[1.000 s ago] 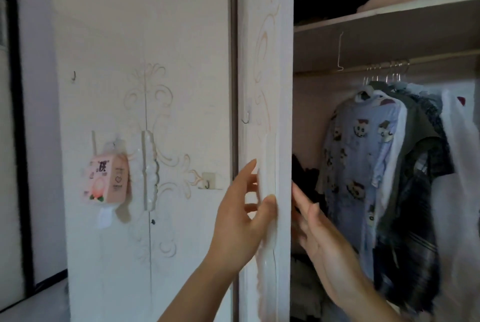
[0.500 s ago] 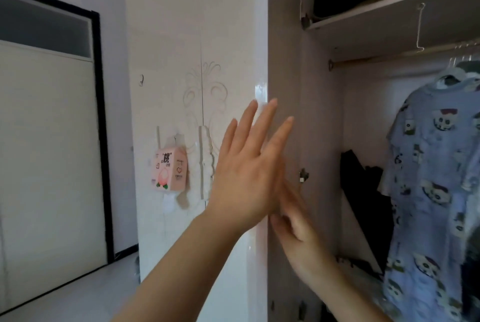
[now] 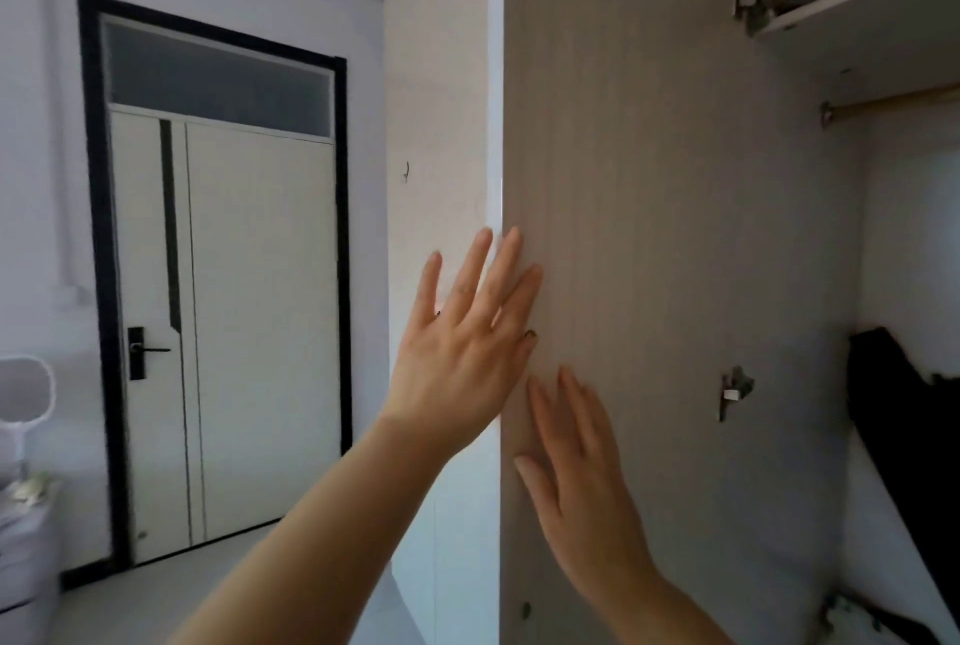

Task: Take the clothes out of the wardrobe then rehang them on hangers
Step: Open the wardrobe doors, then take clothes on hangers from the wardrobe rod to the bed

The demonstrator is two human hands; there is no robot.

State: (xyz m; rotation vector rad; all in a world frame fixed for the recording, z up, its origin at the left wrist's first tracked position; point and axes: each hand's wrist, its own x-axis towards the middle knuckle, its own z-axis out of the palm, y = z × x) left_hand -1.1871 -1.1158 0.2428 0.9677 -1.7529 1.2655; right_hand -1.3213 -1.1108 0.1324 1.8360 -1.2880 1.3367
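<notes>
Together, left hand (image 3: 462, 358) at edge of wardrobe door (image 3: 649, 176), right hand (image 3: 582, 488) flat inside

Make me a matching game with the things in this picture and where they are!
Things:
1. left hand
2. right hand
3. black garment
4. room door

Places or states:
A. closed, white, with a black frame
B. flat on the inner face of the wardrobe door, lower down
C. inside the wardrobe, far right
D. fingers spread at the wardrobe door's edge, higher up

Pairs: 1-D, 2-B, 3-C, 4-A
</notes>
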